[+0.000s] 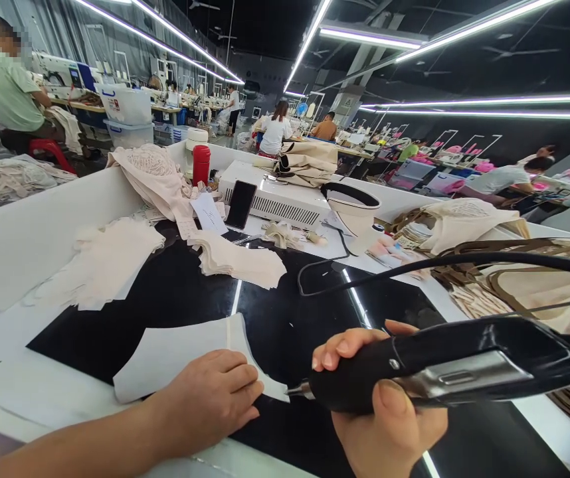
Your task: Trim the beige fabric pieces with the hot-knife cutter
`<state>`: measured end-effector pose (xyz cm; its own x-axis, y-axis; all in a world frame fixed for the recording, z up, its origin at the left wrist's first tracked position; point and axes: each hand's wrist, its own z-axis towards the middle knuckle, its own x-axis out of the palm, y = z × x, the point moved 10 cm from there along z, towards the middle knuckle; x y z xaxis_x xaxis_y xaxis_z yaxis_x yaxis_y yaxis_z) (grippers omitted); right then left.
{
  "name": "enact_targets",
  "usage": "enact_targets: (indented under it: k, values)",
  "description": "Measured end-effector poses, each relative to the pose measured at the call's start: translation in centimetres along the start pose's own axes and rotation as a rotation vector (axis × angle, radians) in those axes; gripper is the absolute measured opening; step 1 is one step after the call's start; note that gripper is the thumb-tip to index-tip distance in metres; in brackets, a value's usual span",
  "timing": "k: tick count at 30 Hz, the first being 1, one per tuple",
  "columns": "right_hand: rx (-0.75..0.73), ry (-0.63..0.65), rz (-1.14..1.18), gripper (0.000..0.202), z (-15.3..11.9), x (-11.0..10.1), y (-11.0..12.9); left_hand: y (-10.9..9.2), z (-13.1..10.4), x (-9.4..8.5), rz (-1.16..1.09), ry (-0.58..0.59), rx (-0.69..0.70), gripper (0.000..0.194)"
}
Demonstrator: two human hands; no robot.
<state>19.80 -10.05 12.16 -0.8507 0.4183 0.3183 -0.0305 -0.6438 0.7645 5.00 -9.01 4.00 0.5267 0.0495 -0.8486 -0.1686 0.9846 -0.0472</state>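
Note:
My left hand (210, 398) presses down with bent fingers on a white curved cut piece (175, 358), which lies on a glossy black panel (299, 318). A pale narrow strip runs down that piece, partly hidden under my fingers. Wrapped around a black corded hand tool (464, 358) with a metal side plate, my right hand (389, 425) holds it almost level. The tool's thin metal tip touches or nearly touches the white piece's right corner. Beyond them lie a stack of cream curved fabric pieces (245, 262) and a loose fanned pile of cream pieces (110, 259).
A black cable (414, 265) arcs over the panel's right side. At the back stand a white vented box (275, 199), a phone (241, 204) and a red bottle (200, 166). Brown-edged fabric (524, 285) is heaped at right. People sit at sewing stations beyond.

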Motion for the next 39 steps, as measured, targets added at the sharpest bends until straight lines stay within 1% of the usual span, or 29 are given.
enact_targets:
  k: [5, 8, 14, 17, 23, 26, 32, 36, 39]
  values:
    - [-0.007, 0.007, 0.033, 0.04, 0.3, 1.4, -1.0, 0.2, -0.3, 0.8, 0.007, 0.017, -0.014, 0.018]
    - [-0.004, 0.023, 0.029, 0.039, 0.1, 1.8, -1.7, 0.2, -0.3, 0.8, 0.011, 0.014, -0.012, 0.019]
    - [-0.004, 0.037, 0.018, 0.038, -0.2, 1.9, -1.9, -0.1, 0.0, 0.2, 0.036, -0.01, -0.008, 0.015]
    - [0.004, 0.04, 0.003, 0.036, 0.0, 1.8, -1.7, -0.1, 0.0, 0.1, 0.035, -0.02, -0.011, 0.017]
    - [-0.004, -0.009, 0.012, 0.04, 0.4, 0.7, -0.9, -0.3, 0.1, 0.1, 0.051, -0.014, 0.003, 0.016]
    - [-0.01, -0.007, 0.007, 0.04, 0.4, 0.5, -0.9, -0.2, 0.2, 0.0, 0.052, -0.018, -0.001, 0.014]
    - [-0.009, -0.007, -0.003, 0.035, 0.2, 0.6, -1.1, 0.0, -0.1, 0.4, 0.038, -0.001, -0.011, 0.015]
    - [0.008, -0.003, 0.043, 0.038, 0.0, 1.0, -0.6, 0.0, -0.2, 0.6, 0.014, 0.012, -0.019, 0.014]
    - [0.02, 0.024, 0.056, 0.04, -0.5, 1.5, -0.6, 0.0, -0.2, 0.5, 0.01, 0.018, -0.017, 0.014]
